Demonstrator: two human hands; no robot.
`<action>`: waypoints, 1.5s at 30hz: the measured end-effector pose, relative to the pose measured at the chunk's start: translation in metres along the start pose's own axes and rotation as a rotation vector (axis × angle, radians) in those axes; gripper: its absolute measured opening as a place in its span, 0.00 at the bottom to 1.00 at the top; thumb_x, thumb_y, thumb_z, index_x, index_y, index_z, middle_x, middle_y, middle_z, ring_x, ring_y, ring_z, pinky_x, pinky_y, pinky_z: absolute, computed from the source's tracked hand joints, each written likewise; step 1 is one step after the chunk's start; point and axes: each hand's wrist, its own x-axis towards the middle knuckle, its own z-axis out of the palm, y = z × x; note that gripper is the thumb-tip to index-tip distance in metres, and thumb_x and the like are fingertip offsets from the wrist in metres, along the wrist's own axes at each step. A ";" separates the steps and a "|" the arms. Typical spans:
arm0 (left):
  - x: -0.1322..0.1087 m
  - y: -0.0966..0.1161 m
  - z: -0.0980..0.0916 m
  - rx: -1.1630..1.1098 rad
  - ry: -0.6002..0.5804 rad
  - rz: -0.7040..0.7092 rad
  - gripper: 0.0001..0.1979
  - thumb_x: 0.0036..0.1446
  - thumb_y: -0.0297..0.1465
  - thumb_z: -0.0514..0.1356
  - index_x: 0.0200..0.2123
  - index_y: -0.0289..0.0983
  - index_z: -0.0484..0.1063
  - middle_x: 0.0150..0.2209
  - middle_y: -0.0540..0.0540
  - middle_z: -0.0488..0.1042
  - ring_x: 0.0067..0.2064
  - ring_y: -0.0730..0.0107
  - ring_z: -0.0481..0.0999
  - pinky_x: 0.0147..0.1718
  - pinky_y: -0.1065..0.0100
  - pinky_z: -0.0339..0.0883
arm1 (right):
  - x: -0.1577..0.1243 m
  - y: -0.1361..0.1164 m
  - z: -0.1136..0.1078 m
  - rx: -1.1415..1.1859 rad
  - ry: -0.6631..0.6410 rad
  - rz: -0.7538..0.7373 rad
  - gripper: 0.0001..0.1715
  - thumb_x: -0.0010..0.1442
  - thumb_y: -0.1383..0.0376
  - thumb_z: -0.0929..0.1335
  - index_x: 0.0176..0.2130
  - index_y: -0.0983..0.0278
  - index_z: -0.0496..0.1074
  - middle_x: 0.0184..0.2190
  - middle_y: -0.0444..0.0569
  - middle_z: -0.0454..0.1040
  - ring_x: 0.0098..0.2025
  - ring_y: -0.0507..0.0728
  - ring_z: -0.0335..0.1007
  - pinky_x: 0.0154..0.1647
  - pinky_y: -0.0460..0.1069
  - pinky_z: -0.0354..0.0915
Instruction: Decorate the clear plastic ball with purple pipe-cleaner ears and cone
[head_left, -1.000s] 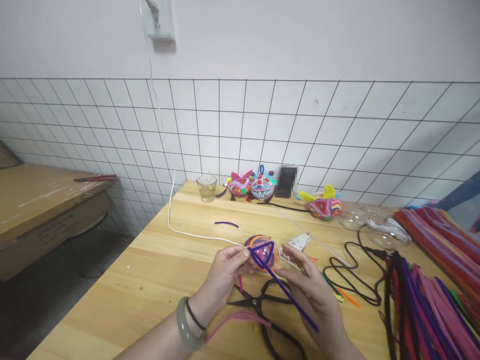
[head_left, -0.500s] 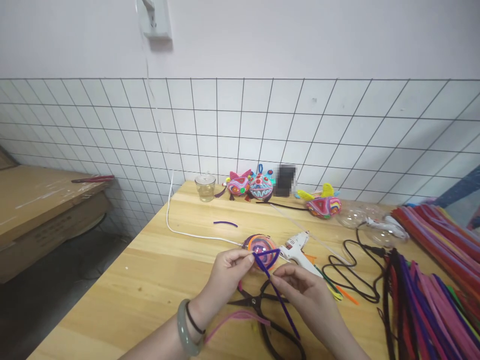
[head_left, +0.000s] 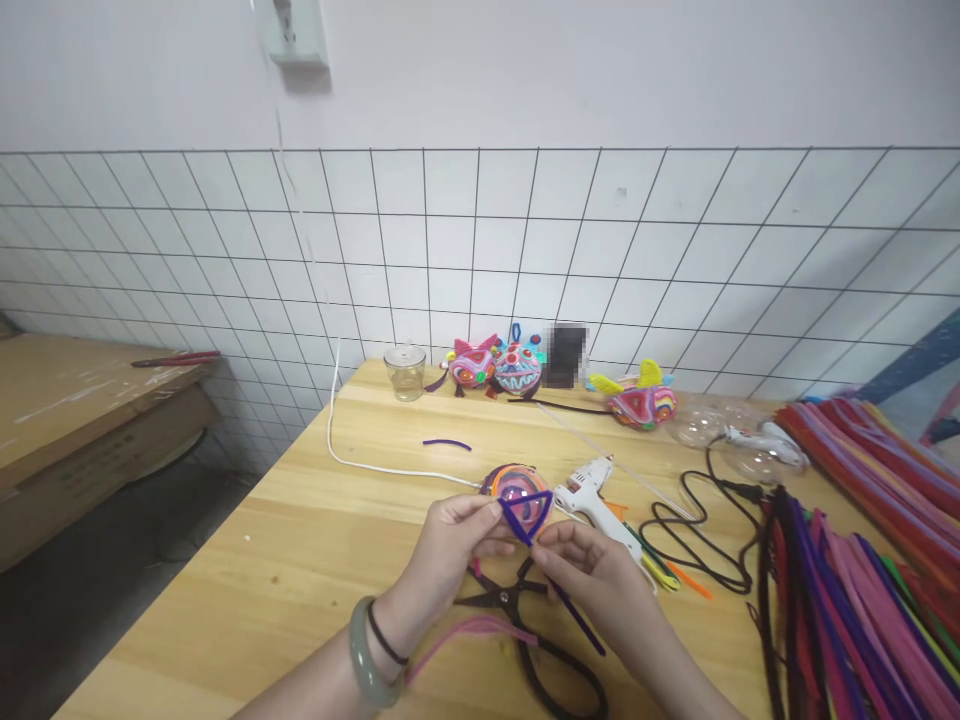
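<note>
A purple pipe cleaner [head_left: 541, 494] is bent into a small triangle, its straight tail running down to the right. My left hand [head_left: 457, 535] pinches the triangle's left corner. With thumb and forefinger, my right hand [head_left: 592, 570] grips the lower corner where the tail starts. Just behind the triangle sits a clear ball partly wrapped in orange, pink and purple strips [head_left: 517, 480]. Under my hands lie black-handled scissors [head_left: 504, 598], blades apart, and a pink pipe cleaner [head_left: 480, 625] curves beside them.
A white glue gun [head_left: 592, 495] lies right of the ball, near a coiled black cord [head_left: 686, 530]. Bundles of coloured pipe cleaners [head_left: 847, 590] fill the right side. Decorated ornaments [head_left: 517, 368], a glass cup [head_left: 405, 375] and clear plastic balls [head_left: 705, 420] stand along the wall.
The pipe cleaner's lower part has been bent, so a closed triangle now shows between my hands. My right hand has shifted slightly left, up to the lower corner. The view has moved a little.
</note>
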 end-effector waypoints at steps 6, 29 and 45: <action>-0.001 0.000 0.000 -0.008 -0.006 -0.014 0.11 0.51 0.35 0.62 0.31 0.31 0.77 0.31 0.41 0.79 0.32 0.66 0.76 0.32 0.68 0.70 | -0.001 0.000 0.002 -0.015 -0.058 0.002 0.18 0.43 0.55 0.74 0.30 0.65 0.72 0.21 0.42 0.71 0.21 0.49 0.62 0.20 0.43 0.58; -0.002 0.002 0.003 -0.016 -0.032 -0.077 0.13 0.51 0.35 0.61 0.30 0.29 0.77 0.30 0.40 0.79 0.30 0.68 0.76 0.32 0.69 0.69 | -0.004 -0.007 0.001 -0.231 -0.051 -0.010 0.21 0.48 0.50 0.68 0.27 0.67 0.72 0.14 0.38 0.57 0.16 0.46 0.48 0.16 0.43 0.47; -0.003 0.002 0.003 0.066 -0.046 -0.021 0.14 0.52 0.38 0.60 0.32 0.31 0.77 0.30 0.43 0.77 0.31 0.67 0.75 0.34 0.66 0.68 | -0.002 -0.005 0.000 -0.058 -0.084 0.066 0.23 0.44 0.50 0.72 0.31 0.66 0.73 0.15 0.38 0.62 0.16 0.45 0.51 0.16 0.42 0.49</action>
